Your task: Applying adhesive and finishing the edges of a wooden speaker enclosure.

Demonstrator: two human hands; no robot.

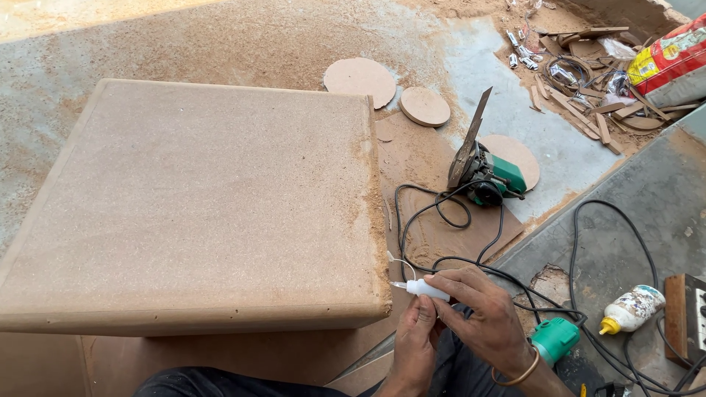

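Observation:
A small white glue tube [425,288] points its nozzle left, at the right front corner of a big brown fibreboard box [191,213]. My right hand [482,316], with a metal bangle on the wrist, grips the tube's body from above. My left hand [414,342] comes up from below and pinches the tube's underside. A thin white thread of glue curls up from the nozzle beside the box's dusty right edge.
A green power saw [489,173] lies on its side on a board to the right, its black cable looping over the floor. Round fibreboard discs [360,79] lie behind it. A white glue bottle with yellow nozzle [632,309], a green tool [555,340], wood offcuts and sawdust lie about.

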